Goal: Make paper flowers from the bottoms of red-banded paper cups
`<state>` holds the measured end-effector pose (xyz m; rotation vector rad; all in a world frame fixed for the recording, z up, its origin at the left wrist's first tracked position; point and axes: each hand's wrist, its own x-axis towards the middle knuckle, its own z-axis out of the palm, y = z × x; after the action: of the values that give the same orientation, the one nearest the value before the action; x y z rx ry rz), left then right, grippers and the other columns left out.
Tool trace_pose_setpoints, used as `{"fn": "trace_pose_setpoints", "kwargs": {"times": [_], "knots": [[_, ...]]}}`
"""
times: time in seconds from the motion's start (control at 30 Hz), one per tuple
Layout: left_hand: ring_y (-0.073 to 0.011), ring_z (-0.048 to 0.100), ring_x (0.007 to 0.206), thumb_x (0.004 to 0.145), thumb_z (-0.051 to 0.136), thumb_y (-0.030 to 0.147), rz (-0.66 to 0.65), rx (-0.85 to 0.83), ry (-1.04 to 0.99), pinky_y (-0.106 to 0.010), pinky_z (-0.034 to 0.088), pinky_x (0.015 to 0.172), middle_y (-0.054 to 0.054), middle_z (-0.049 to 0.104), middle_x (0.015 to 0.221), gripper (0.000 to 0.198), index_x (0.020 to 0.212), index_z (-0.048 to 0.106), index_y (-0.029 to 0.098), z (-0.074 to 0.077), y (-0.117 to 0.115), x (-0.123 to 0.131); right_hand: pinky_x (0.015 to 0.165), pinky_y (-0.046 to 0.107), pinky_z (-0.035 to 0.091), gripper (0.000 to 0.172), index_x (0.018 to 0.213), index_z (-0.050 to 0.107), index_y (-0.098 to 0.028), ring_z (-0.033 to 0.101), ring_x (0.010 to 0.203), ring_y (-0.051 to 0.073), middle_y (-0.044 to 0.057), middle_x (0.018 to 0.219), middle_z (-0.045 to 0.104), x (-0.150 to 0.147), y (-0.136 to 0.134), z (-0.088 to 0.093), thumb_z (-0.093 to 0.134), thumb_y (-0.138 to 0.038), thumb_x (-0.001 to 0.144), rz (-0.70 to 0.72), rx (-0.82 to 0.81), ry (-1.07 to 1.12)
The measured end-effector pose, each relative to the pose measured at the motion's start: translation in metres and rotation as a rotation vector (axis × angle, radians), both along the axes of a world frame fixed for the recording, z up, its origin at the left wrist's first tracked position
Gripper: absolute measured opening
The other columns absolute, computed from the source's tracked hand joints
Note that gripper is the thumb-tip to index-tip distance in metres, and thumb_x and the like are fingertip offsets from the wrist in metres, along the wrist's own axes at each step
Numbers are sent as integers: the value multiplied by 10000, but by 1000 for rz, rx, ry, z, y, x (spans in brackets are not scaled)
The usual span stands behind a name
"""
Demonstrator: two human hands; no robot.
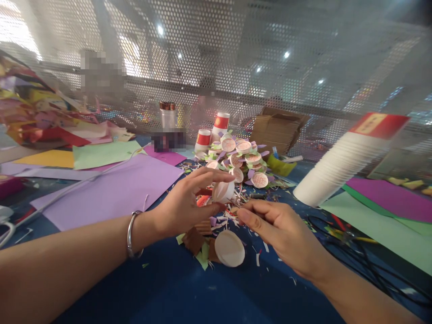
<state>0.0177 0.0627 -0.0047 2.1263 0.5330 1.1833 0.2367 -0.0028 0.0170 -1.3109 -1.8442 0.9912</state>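
My left hand (194,198), with a silver bangle at the wrist, curls its fingers and thumb around a small white cut-down paper cup (223,192). Some red shows beside the cup, inside the grip. To the right, my right hand (272,225) is closed in a pinch, thumb against index finger. A small tan scrap (233,210) shows at its fingertips, too small to name surely. Below both hands, a round white cup base (230,248) lies on the blue table beside brown cardboard pieces (194,241) and green paper bits (203,257).
Behind the hands rises a pile of decorated cup bases (243,146) among paper shreds. A tilted stack of paper cups (347,159) stands right, near black cables (359,256). Purple paper (111,193) and a white cord lie left. A cardboard box (278,128) sits before perforated metal (216,54).
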Motion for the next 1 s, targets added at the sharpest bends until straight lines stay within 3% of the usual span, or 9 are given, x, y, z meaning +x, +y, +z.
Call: {"fn": "trace_pose_setpoints", "kwargs": {"times": [0.27, 0.5, 0.6, 0.83, 1.0], "knots": [[-222, 588, 1262, 845, 748, 145, -41, -59, 28, -335, 584, 998, -91, 583, 1346, 500, 1321, 621, 230, 1, -1, -1, 538, 280, 276, 451, 689, 594, -188, 353, 595, 117, -48, 633, 405, 0, -2, 5, 568, -528, 983, 12, 65, -60], [-167, 653, 1045, 835, 773, 131, -262, -495, -205, -271, 592, 855, -59, 667, 1086, 459, 1247, 579, 185, 1, 0, 2, 503, 271, 245, 442, 695, 498, -206, 310, 583, 109, -60, 653, 359, -1, -2, 5, 579, -538, 976, 19, 38, -33], [-147, 660, 999, 808, 785, 110, -313, -641, -291, -250, 573, 853, -47, 680, 1074, 472, 1231, 593, 195, 5, 3, 1, 502, 267, 249, 455, 689, 473, -211, 304, 587, 109, -62, 657, 342, -1, -3, 6, 600, -553, 960, 10, 46, -26], [-220, 733, 970, 777, 735, 88, -291, -856, -295, -388, 622, 915, -63, 757, 1061, 481, 1230, 671, 237, 12, 4, -1, 516, 269, 283, 435, 718, 494, -217, 342, 594, 119, -50, 664, 378, 0, -6, 6, 578, -560, 972, -46, 69, -51], [-249, 743, 1048, 807, 735, 134, -277, -889, -305, -399, 601, 992, -83, 785, 1085, 248, 1046, 755, 194, 8, 6, -1, 541, 283, 310, 412, 754, 569, -210, 384, 618, 135, -25, 676, 441, 3, -2, 6, 566, -556, 976, -126, 148, -99]]}}
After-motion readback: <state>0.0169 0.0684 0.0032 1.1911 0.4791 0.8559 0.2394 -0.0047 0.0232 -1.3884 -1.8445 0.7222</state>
